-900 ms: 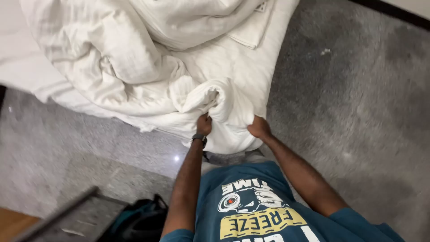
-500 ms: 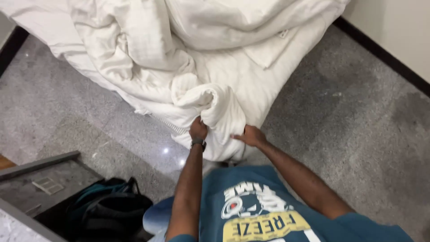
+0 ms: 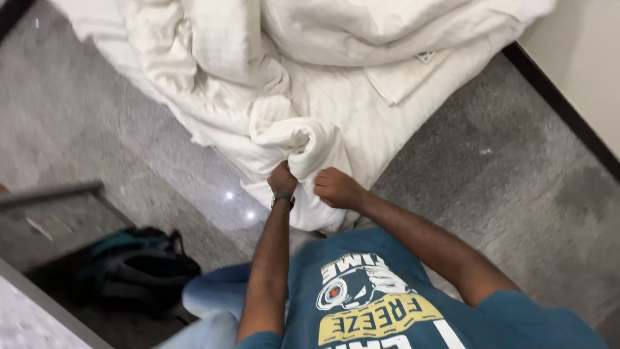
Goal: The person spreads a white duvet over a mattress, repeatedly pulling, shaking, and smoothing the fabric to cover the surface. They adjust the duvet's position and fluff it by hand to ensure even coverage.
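Observation:
A rumpled white duvet (image 3: 303,139) lies bunched on a bed with a white sheet (image 3: 361,110). My left hand (image 3: 283,178), with a dark band on its wrist, grips a rolled fold of the duvet at the bed's corner. My right hand (image 3: 336,189) is closed on the same bunch of white fabric just to the right. Both forearms reach forward from my teal printed shirt. The fingertips are buried in the cloth.
A dark backpack (image 3: 139,268) sits on the grey speckled floor (image 3: 504,181) at lower left beside a grey shelf unit (image 3: 51,216). A pale wall with a black skirting (image 3: 562,103) runs along the right. A flat white pillow (image 3: 403,77) lies on the bed.
The view has swung left and down. My right hand has moved in from the bed's edge to meet the left one on the bunched duvet.

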